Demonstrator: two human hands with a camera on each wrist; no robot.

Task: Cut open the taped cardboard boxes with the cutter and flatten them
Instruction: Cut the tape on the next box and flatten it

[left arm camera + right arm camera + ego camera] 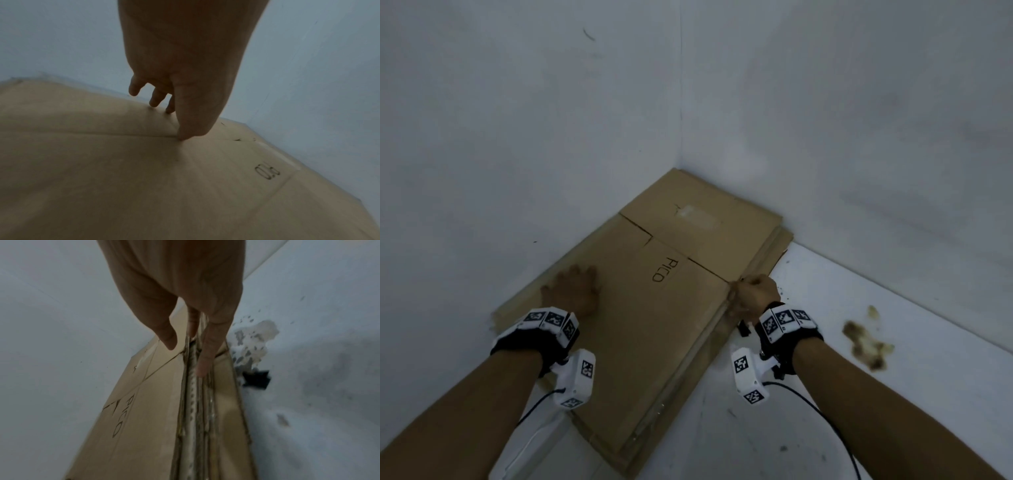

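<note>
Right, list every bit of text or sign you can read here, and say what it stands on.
"PICO": printed in dark letters on the top flattened cardboard box.
Left wrist view: only the end of that print shows, too partial to read.
Black-and-white square markers on the wrist bands: coded patterns, no words.
No other text.

Both forearms bare, no sleeves; each wrist carries a black strap topped by a band of white blocks printed with black-and-white square tags. A white camera housing with the same tags hangs on the inner side of each wrist; a thin black cable trails back from each housing.
</note>
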